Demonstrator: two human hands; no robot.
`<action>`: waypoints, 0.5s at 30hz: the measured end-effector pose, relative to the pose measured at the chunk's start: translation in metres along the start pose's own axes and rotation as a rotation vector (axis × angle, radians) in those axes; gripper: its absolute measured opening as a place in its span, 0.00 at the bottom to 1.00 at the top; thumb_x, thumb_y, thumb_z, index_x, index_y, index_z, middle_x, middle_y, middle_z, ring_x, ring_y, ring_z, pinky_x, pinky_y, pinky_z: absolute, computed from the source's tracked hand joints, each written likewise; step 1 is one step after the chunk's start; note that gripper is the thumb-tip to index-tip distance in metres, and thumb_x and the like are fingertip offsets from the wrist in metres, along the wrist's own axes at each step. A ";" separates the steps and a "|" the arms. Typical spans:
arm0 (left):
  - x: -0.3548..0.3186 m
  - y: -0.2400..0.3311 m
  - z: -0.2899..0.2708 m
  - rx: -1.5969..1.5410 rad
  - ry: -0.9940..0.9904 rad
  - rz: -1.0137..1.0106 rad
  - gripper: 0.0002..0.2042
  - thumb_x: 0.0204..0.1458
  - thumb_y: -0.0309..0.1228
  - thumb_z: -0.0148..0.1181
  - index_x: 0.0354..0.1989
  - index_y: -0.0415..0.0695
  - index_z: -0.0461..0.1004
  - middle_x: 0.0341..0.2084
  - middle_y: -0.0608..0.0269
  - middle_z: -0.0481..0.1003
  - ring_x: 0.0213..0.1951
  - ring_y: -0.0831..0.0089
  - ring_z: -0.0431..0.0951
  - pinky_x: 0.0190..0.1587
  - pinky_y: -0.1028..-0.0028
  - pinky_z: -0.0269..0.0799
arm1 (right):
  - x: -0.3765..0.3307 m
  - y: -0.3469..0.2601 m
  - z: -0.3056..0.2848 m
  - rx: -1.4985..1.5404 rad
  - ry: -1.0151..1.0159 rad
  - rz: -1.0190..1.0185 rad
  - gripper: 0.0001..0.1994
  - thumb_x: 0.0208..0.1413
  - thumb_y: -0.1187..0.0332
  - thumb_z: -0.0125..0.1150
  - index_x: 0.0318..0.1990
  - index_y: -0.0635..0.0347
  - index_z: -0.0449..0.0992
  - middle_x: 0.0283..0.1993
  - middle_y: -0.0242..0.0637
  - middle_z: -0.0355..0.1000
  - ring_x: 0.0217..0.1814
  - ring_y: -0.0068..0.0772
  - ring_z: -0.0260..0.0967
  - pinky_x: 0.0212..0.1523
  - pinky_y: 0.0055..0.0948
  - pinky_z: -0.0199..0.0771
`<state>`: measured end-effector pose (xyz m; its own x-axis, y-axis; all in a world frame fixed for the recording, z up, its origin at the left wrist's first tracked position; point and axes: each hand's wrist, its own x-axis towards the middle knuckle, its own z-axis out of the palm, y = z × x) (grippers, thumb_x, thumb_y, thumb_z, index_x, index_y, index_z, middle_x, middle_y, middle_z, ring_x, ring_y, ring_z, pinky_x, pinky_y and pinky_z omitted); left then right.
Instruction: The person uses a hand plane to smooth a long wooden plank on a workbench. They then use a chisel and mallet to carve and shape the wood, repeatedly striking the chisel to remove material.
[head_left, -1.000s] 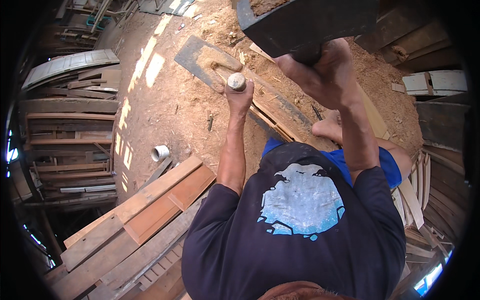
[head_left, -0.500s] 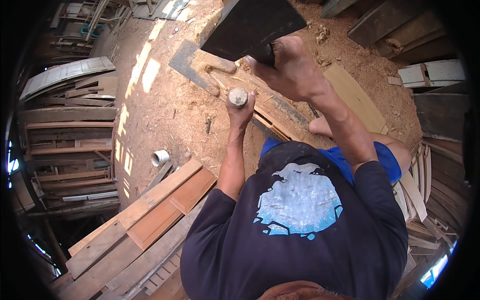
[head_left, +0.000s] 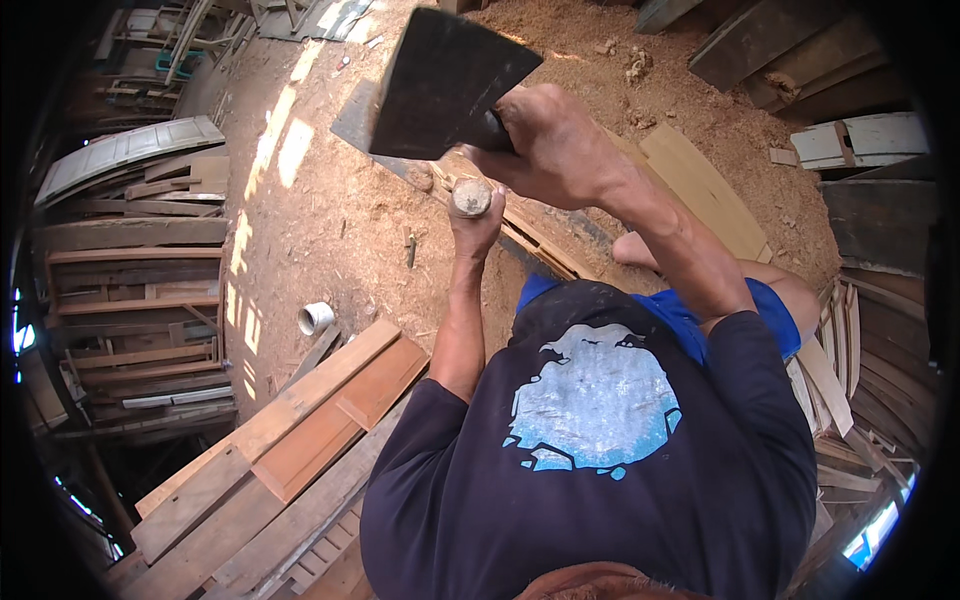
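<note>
My right hand (head_left: 555, 145) is closed round the handle of a mallet with a large dark block head (head_left: 445, 85), raised over the work. Just below and nearer to me, my left hand (head_left: 474, 236) grips an upright tool, probably a chisel, by its round wooden handle (head_left: 472, 197); its blade is hidden under the fist. Beneath both hands lies a long wooden piece (head_left: 540, 243) with a slot along it, resting slantwise on a darker board (head_left: 352, 125). The mallet head and my right hand cover much of its far part.
Sawdust and shavings cover the floor (head_left: 350, 230). Stacked planks (head_left: 320, 430) lie at the near left, a white cup-like container (head_left: 316, 318) beyond them. Wood racks (head_left: 140, 300) line the left side. A pale board (head_left: 705, 190) lies right of the work, near my bare foot (head_left: 635, 250).
The mallet and my right hand have moved left and nearer to me, toward the tool's handle end. My left hand keeps its grip in nearly the same place.
</note>
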<state>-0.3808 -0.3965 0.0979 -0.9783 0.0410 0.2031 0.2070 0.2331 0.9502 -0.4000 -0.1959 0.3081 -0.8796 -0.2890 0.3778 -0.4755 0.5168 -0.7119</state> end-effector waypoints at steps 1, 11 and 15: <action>-0.002 0.004 0.000 -0.003 0.016 0.002 0.09 0.51 0.23 0.69 0.35 0.40 0.72 0.25 0.69 0.73 0.29 0.76 0.73 0.35 0.73 0.73 | 0.007 -0.006 -0.004 0.030 0.086 -0.074 0.11 0.50 0.66 0.63 0.38 0.64 0.77 0.27 0.52 0.75 0.32 0.52 0.77 0.34 0.45 0.77; -0.001 -0.030 -0.008 0.238 -0.109 -0.063 0.15 0.50 0.26 0.70 0.45 0.39 0.75 0.36 0.63 0.77 0.38 0.74 0.77 0.41 0.70 0.74 | -0.028 0.056 0.060 -0.345 -0.492 0.208 0.11 0.50 0.66 0.64 0.41 0.59 0.80 0.35 0.48 0.80 0.41 0.49 0.80 0.40 0.45 0.78; 0.002 -0.026 -0.017 0.030 -0.157 -0.073 0.21 0.48 0.25 0.72 0.51 0.38 0.73 0.42 0.62 0.78 0.43 0.73 0.78 0.47 0.72 0.75 | -0.033 0.035 0.030 -0.037 -0.429 0.306 0.16 0.47 0.65 0.67 0.43 0.61 0.78 0.36 0.52 0.79 0.42 0.53 0.78 0.42 0.47 0.76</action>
<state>-0.3882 -0.4192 0.0774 -0.9805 0.1736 0.0921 0.1373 0.2701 0.9530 -0.3878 -0.1924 0.2526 -0.8987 -0.4204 -0.1252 -0.2049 0.6548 -0.7275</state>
